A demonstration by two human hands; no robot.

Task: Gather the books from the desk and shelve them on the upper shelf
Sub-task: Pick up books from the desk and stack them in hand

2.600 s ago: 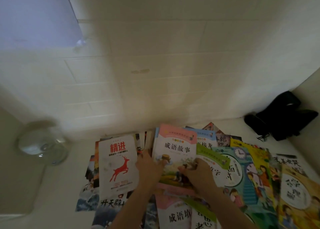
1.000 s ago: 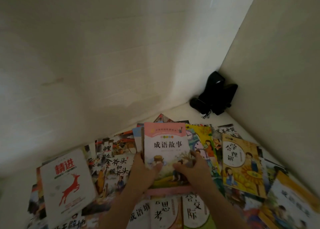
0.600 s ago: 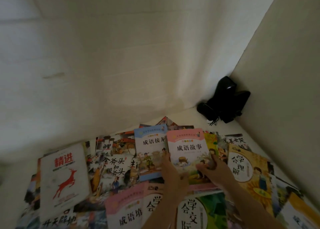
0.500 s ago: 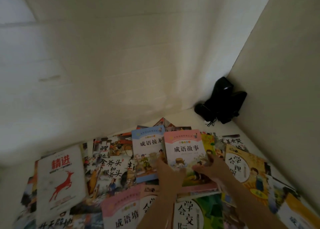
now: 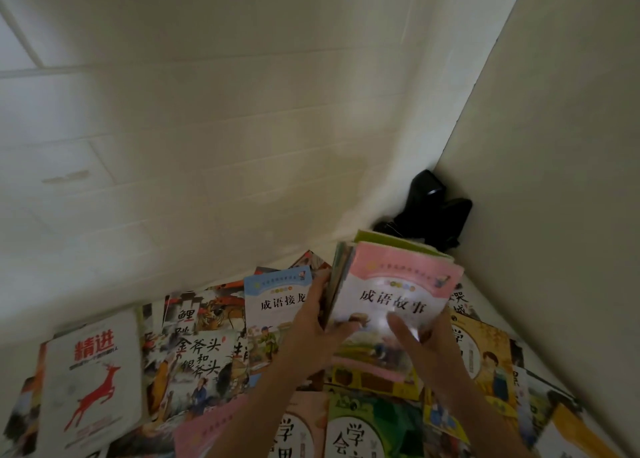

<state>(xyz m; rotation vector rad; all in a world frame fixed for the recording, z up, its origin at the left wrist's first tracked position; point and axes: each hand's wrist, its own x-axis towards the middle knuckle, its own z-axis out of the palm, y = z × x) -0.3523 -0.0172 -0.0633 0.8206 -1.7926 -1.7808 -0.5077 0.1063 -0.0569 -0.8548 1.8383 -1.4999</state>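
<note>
1. At two o'clock over the desk (image 5: pixel 485 305), we grip the pink-topped stack of books (image 5: pixel 398 295), tilted.
2. Our left hand (image 5: pixel 311 329) clasps its left edge.
3. Our right hand (image 5: pixel 426 340) clasps its right edge, thumb on the cover.

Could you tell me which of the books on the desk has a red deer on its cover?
The white book at the far left of the spread; its plain white cover bears a red leaping deer, while the others carry colourful illustrations.
</note>
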